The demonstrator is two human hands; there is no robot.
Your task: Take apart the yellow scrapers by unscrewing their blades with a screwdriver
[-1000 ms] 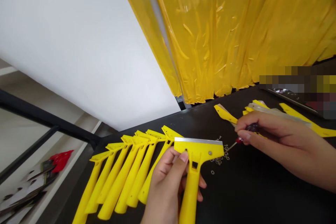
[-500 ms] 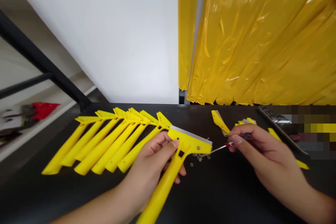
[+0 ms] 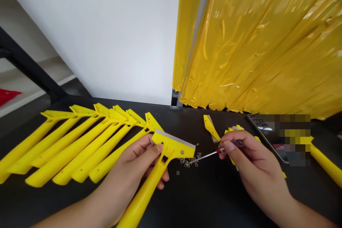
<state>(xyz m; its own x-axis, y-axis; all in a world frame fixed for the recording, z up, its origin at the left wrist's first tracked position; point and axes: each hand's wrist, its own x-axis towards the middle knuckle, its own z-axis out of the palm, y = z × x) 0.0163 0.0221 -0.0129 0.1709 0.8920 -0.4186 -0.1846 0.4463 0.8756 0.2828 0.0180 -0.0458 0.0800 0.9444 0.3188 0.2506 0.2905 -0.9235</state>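
Note:
My left hand (image 3: 145, 162) is closed round the head of a yellow scraper (image 3: 173, 144), its thumb on the plate near one hole. A metal blade edge runs along the scraper's top, and a screw head shows at its right end. Between thumb and fingers, my right hand (image 3: 248, 156) holds a thin screwdriver (image 3: 211, 154) with a red and dark handle. Its tip points down left at a small heap of screws and nuts (image 3: 187, 162) on the black table, just right of the scraper head.
A row of yellow scraper handles (image 3: 77, 146) lies on the left of the table (image 3: 208, 199). Behind my right hand are a yellow plate with a blade (image 3: 211, 128) and more yellow pieces. A phone (image 3: 267, 137) lies at the right. Yellow plastic sheeting (image 3: 253, 42) hangs behind.
The view has shifted right, so everything sits further left. The screwdriver tip has moved away from the scraper's edge and is over the small parts. Both hands keep their hold.

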